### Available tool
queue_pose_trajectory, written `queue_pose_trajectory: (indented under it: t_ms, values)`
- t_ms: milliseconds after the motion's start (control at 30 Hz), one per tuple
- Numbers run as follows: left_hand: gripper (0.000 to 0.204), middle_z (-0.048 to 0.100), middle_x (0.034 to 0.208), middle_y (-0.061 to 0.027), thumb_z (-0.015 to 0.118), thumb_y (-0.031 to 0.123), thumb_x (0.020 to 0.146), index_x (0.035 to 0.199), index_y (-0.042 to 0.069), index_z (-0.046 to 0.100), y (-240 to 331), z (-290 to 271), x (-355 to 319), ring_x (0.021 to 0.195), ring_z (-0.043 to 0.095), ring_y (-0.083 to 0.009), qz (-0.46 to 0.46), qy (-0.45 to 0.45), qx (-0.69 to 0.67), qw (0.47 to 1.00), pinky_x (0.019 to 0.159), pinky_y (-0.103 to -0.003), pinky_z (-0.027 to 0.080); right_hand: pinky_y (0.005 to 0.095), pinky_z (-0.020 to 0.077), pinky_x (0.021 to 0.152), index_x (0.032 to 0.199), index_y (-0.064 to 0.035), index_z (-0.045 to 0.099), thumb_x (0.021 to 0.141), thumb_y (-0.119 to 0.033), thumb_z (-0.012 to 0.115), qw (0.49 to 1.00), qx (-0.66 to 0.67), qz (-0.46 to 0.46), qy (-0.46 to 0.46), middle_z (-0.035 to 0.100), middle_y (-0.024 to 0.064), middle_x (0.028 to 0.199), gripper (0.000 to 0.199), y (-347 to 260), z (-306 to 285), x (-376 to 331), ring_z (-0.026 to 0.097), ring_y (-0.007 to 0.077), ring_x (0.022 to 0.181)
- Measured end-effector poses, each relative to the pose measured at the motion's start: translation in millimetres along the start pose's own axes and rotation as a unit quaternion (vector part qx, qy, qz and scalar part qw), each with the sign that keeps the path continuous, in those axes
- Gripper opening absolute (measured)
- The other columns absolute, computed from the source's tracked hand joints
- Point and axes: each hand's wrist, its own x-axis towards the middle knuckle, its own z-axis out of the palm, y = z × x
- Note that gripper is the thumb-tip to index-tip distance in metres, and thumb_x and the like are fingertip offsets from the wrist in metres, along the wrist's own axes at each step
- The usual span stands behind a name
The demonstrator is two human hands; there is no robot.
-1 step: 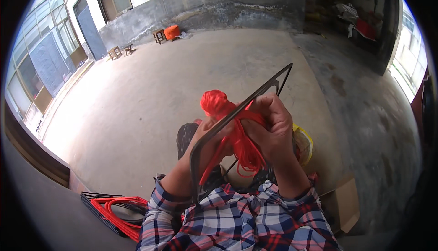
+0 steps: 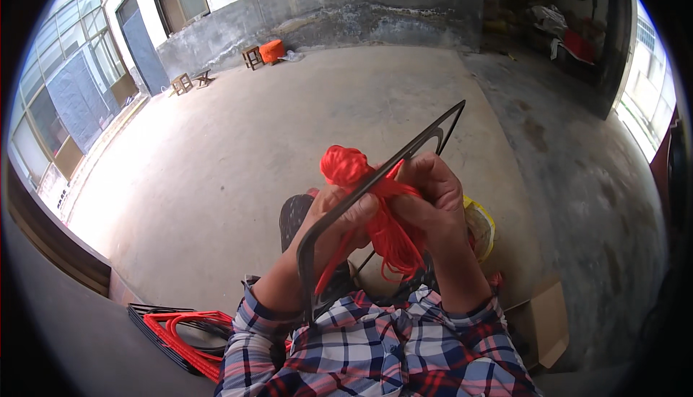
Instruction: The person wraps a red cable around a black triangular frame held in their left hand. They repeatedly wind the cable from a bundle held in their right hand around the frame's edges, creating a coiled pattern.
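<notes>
A hank of glossy red cord [image 2: 393,238] is bunched between my hands, with a rounded knob on top and loose loops hanging below. A thin dark frame [image 2: 382,169] with rounded corners slants up across it from my lap to the upper right. My left hand [image 2: 336,216] is closed on the cord and the frame's long bar, its thumb showing in front of the bar. On the other side my right hand [image 2: 433,191] pinches red strands close to the bar, fingers curled. Whether the cord wraps round the bar is hidden by my fingers.
Red and black frames [image 2: 191,336] lie stacked at my lower left. An opened cardboard box [image 2: 547,325] and a yellow-rimmed round container [image 2: 485,231] stand to my right. Small wooden stools [image 2: 253,58] and an orange object [image 2: 272,51] sit by the far wall.
The red knob has shifted slightly right and down. My left thumb now shows plainly over the bar. My right hand has moved very little, and the frame's upper end has shifted slightly right.
</notes>
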Motion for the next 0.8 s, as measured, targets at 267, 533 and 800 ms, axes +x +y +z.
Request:
queue_pose_trajectory:
  t_ms: [267,533,800]
  values:
    - [0.045,0.064,0.082,-0.0080,0.069,0.031,0.089,0.121,0.000,0.059,-32,-20,-2,0.067,0.063,-0.0175,0.200,0.090,0.320,0.921,0.059,-0.030,0.049,0.0422,0.0560,0.089,0.102,-0.0011,0.062,0.095,-0.022,0.064,0.923,0.355,0.141,-0.040,0.071,0.0146,0.097,0.022,24,-40,13,0.068,0.0261,0.089]
    - [0.040,0.065,0.098,-0.0063,0.065,0.022,0.092,0.126,0.004,0.054,-13,13,-8,0.086,0.066,-0.0172,0.268,0.042,0.523,0.808,0.072,-0.031,0.051,0.0448,0.0470,0.105,0.136,0.0087,0.046,0.095,-0.050,0.059,0.773,0.520,0.262,-0.252,0.060,0.0251,0.126,0.072,34,-28,16,0.057,0.0340,0.122]
    - [0.085,0.052,0.065,-0.0082,0.031,0.069,0.097,0.133,-0.005,0.050,-4,22,-6,0.046,0.041,-0.0154,-0.056,0.059,-0.220,0.972,0.044,-0.029,0.032,0.0490,0.0433,0.106,0.110,-0.0032,0.063,0.096,-0.034,0.064,0.953,0.287,0.073,0.058,0.066,0.0190,0.116,0.034,36,-59,28,0.060,0.0325,0.116]
